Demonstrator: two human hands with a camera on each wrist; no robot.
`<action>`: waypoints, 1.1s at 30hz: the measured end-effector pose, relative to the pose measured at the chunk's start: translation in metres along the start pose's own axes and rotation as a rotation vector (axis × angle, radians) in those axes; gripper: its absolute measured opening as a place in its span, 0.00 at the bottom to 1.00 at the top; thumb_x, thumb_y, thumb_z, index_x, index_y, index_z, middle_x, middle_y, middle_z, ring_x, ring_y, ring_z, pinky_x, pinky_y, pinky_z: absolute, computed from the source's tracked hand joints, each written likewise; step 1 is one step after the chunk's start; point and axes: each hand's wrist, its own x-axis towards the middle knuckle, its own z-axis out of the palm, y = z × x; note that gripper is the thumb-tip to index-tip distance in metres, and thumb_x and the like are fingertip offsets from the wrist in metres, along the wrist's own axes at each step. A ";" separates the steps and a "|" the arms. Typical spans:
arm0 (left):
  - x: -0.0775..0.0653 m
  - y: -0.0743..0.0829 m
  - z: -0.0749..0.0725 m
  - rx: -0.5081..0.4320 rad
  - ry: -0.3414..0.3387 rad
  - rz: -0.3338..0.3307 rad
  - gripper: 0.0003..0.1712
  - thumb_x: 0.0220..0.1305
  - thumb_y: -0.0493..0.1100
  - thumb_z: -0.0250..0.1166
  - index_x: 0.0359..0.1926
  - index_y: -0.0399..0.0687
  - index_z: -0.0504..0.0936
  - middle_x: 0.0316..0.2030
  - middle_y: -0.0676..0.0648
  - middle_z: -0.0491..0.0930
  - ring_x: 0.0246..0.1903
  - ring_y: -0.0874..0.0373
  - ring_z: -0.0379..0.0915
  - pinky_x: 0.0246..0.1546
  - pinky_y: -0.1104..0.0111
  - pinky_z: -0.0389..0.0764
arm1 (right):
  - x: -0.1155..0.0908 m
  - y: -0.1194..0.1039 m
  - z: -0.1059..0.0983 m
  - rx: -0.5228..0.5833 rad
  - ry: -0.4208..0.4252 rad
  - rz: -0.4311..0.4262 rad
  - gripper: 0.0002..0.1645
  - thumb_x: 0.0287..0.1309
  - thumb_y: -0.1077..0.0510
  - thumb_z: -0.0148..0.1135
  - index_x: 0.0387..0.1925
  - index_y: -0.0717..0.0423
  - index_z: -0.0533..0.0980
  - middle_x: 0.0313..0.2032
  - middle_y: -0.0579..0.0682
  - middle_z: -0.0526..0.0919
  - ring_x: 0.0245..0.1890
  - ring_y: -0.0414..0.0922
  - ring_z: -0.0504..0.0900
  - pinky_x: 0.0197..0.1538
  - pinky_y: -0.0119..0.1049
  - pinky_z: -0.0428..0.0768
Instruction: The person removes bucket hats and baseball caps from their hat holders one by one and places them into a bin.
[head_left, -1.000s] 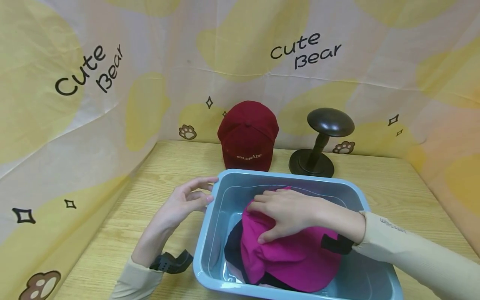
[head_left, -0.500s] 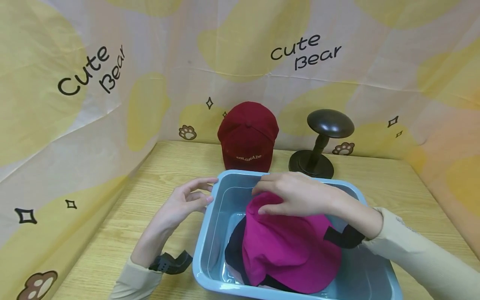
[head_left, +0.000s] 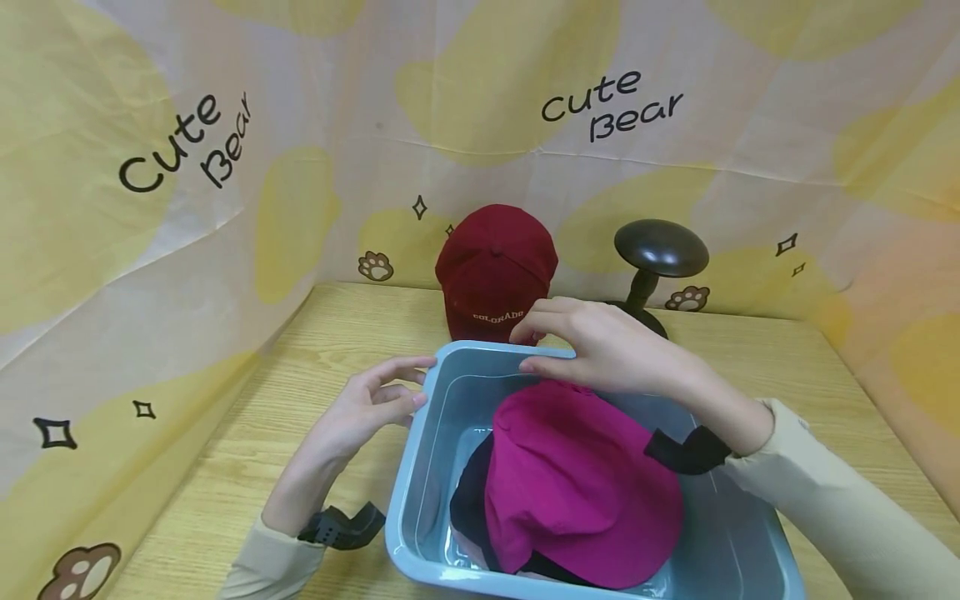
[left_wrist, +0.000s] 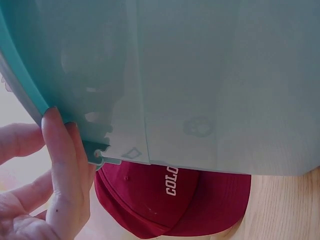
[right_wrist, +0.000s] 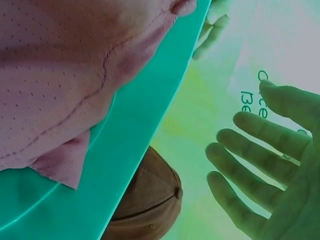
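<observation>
My left hand (head_left: 371, 404) grips the back-left corner of a light blue plastic basin (head_left: 408, 492) with its thumb and fingertips. Inside the basin lies a magenta cap (head_left: 585, 492), its brim toward the front right, over a dark piece of headwear (head_left: 472, 500). My right hand (head_left: 607, 346) hovers over the back rim with its fingers apart and nothing in them. In the right wrist view, those spread fingers (right_wrist: 250, 185) stand apart from the cap's perforated fabric (right_wrist: 65, 80). Behind the basin sits a dark red cap (head_left: 497, 258) lettered "COLORADO", partly covered by my right fingertips.
A black mushroom-shaped hat stand (head_left: 662, 248) rises at the back right, its base partly hidden by my right hand. Wooden tabletop (head_left: 360, 325) surrounds the basin. A patterned cloth (head_left: 480, 100) hangs behind and along both sides.
My right hand has let go of the magenta cap, lifted and moved back over the basin's rear rim. The cap's crown has flattened slightly. My left hand stays on the rim.
</observation>
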 end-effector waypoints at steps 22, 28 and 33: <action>0.000 0.002 0.002 -0.008 0.010 -0.008 0.27 0.64 0.42 0.63 0.64 0.50 0.70 0.54 0.37 0.72 0.39 0.55 0.83 0.43 0.60 0.83 | 0.036 0.015 -0.009 -0.017 0.203 0.006 0.15 0.56 0.55 0.67 0.46 0.50 0.80 0.43 0.45 0.82 0.36 0.40 0.77 0.38 0.34 0.77; 0.000 0.003 0.003 -0.012 0.008 -0.007 0.28 0.64 0.42 0.63 0.64 0.49 0.71 0.54 0.37 0.72 0.39 0.56 0.82 0.43 0.60 0.83 | 0.046 0.022 -0.012 -0.020 0.215 0.033 0.15 0.56 0.55 0.66 0.47 0.50 0.80 0.45 0.46 0.82 0.40 0.42 0.77 0.40 0.36 0.77; 0.000 0.004 0.004 -0.013 0.008 -0.008 0.28 0.64 0.42 0.63 0.64 0.49 0.70 0.54 0.37 0.72 0.39 0.57 0.82 0.42 0.60 0.83 | 0.054 0.028 -0.013 -0.069 0.225 0.035 0.15 0.57 0.56 0.65 0.47 0.50 0.79 0.46 0.48 0.82 0.41 0.44 0.77 0.41 0.38 0.78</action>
